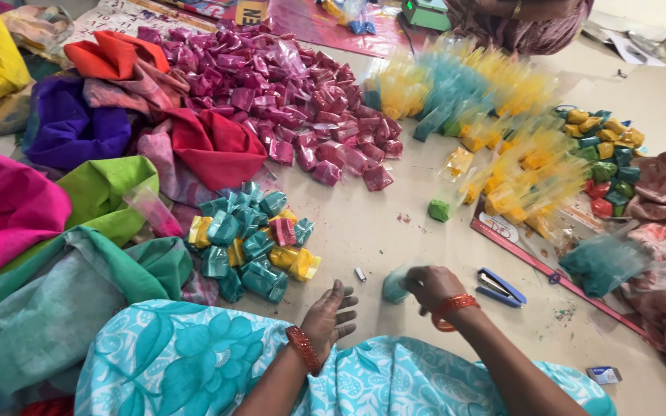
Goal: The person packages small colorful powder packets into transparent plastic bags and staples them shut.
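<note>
My left hand [331, 314] rests palm down on the floor just above my turquoise flowered lap, fingers spread, holding nothing. My right hand [428, 285] is closed on a small teal plastic packet [395, 287] held just above the floor. Both wrists wear red bangles. A pile of teal, yellow and pink packets [252, 246] lies just left of my left hand. A blue stapler [500, 287] lies right beside my right hand. A tiny metal piece [360, 273] sits on the floor between the hands.
A big heap of magenta packets [302, 100] fills the top centre, and yellow and teal packets [487, 131] spread to the right. Coloured cloths [63, 177] are piled on the left. Another person's pink garment [664, 262] is at the right edge, with a second person at the top.
</note>
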